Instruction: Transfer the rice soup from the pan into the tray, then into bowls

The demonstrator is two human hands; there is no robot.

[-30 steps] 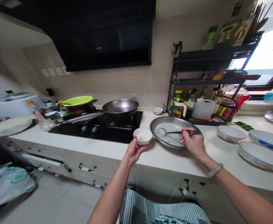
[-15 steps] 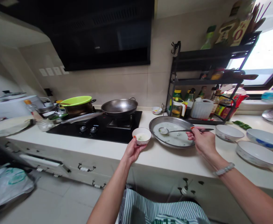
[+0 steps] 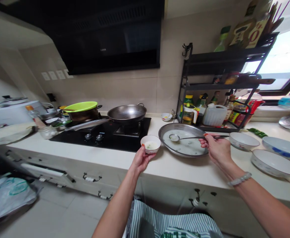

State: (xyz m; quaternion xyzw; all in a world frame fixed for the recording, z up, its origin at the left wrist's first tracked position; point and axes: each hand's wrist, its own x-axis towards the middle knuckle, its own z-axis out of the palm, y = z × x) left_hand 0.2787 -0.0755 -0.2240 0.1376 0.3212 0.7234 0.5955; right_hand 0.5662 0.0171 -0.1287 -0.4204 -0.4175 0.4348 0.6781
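Observation:
My left hand (image 3: 142,159) grips a small white bowl (image 3: 151,148) by its near side, thumb at the rim. Inside it is a pale liquid with green bits (image 3: 150,145). To its right, a wide metal basin (image 3: 165,147) on the counter holds milky white liquid with dark green flecks (image 3: 188,144). My right hand (image 3: 216,147) is closed round the dark handle of a ladle (image 3: 174,138). The ladle's round metal head is at the liquid's surface, toward the left of the basin.
A steel wok (image 3: 127,114) sits on the black gas hob (image 3: 105,137), beside a pot under a lime-green basin (image 3: 80,106). White bowls (image 3: 244,140) stand on the right. Behind the metal basin is a black rack (image 3: 209,87) with bottles. Green peppers (image 3: 257,133) lie near the window.
My right hand and the ladle have shifted very slightly to the right. My left hand and the small bowl stay in place.

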